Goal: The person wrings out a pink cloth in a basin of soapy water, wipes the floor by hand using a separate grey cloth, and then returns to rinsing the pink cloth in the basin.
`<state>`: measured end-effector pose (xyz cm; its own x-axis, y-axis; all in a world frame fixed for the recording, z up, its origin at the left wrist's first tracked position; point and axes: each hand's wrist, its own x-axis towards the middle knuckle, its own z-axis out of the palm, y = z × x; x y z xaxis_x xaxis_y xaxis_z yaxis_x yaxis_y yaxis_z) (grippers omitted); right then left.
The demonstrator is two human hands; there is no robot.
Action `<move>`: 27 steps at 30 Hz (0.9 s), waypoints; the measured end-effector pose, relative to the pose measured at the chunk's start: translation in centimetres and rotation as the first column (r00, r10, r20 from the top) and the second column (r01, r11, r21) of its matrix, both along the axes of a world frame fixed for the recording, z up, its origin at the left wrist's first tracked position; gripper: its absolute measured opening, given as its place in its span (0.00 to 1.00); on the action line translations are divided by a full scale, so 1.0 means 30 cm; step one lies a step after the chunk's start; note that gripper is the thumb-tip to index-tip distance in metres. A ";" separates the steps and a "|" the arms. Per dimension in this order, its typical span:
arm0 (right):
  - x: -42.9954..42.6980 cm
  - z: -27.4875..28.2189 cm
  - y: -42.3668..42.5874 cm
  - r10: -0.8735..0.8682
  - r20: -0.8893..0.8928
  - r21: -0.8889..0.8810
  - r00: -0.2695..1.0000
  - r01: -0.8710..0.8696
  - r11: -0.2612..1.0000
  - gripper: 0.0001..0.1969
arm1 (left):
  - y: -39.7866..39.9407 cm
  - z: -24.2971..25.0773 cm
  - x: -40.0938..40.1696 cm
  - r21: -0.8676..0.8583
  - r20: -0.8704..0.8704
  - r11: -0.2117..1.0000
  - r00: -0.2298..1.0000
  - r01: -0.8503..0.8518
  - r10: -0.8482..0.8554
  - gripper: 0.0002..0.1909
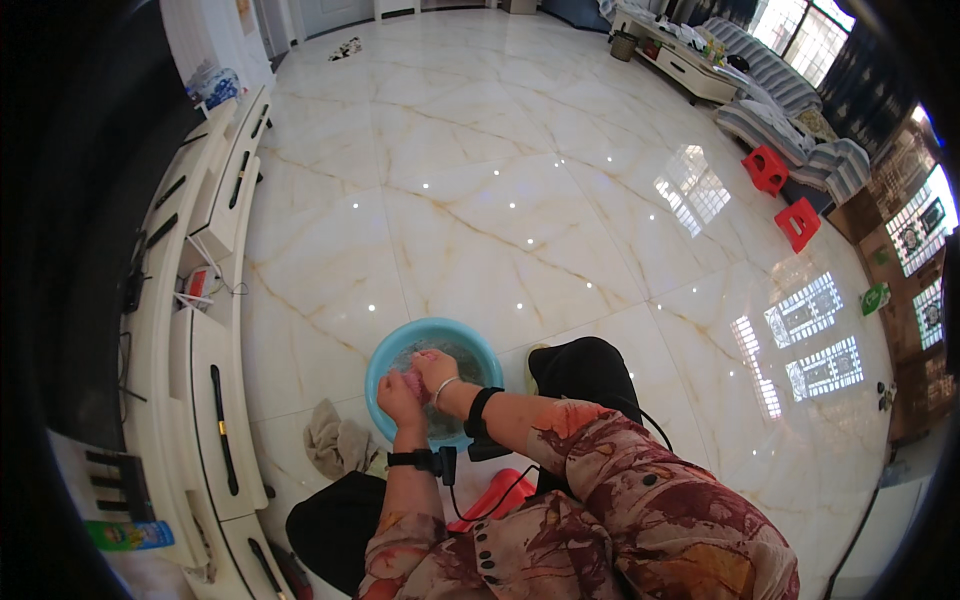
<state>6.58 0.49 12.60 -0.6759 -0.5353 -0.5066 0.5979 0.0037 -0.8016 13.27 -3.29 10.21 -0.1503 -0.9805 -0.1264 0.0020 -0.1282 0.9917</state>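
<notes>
A light blue plastic basin (381,337) holding sudsy water stands on the floor before me. Over it, my left hand (400,397) and my right hand (438,371) are close together, both closed on a small pink cloth (414,381) that shows between them. Its lower part is partly hidden by my fingers. A bracelet circles my right wrist, and black straps with small devices are on both forearms. A crumpled beige cloth (330,441) lies on the tiles just left of the basin.
Along the left runs a cream TV cabinet (210,360). A red plastic stool (499,495) is partly visible beneath me. Two red stools (765,171) (797,223) stand near the striped sofa (840,169) at right. Glossy marble-patterned tiles (480,247) cover the floor.
</notes>
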 end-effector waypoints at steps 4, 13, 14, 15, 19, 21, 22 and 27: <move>-0.092 -0.159 0.003 0.200 0.016 0.082 0.980 -0.200 0.976 0.09 | 0.030 0.030 -0.021 -0.170 0.182 0.982 0.982 0.081 -0.049 0.15; -0.037 0.127 0.020 0.196 -0.032 -0.125 0.980 -0.198 0.972 0.11 | -0.013 0.058 -0.007 0.391 -0.329 0.920 0.930 -0.022 0.163 0.15; -0.034 0.156 0.019 0.201 -0.039 -0.135 0.979 -0.204 0.970 0.11 | -0.033 0.036 0.014 0.468 -0.574 0.847 0.815 0.250 0.076 0.19; -0.040 0.166 0.027 0.211 -0.183 -0.100 0.960 -0.232 0.968 0.11 | -0.034 0.050 0.012 0.456 -0.780 0.717 0.624 0.527 0.037 0.23; -0.064 0.205 0.043 0.239 -0.387 -0.043 0.890 -0.276 0.960 0.11 | 0.029 0.170 -0.003 0.528 -0.743 0.678 0.665 0.511 0.078 0.28; -0.102 0.247 0.069 0.313 -0.532 0.072 0.786 -0.327 0.942 0.14 | 0.081 0.309 -0.017 0.598 -0.671 0.638 0.738 0.485 0.068 0.27; -0.109 0.291 0.069 0.400 -0.648 0.189 0.649 -0.372 0.909 0.16 | 0.072 0.350 -0.003 0.595 -0.672 0.643 0.738 0.482 0.068 0.27; -0.149 0.551 0.078 0.597 -0.773 0.423 0.215 -0.527 0.738 0.24 | -0.016 0.491 0.038 0.629 -0.641 0.507 0.762 0.589 -0.090 0.22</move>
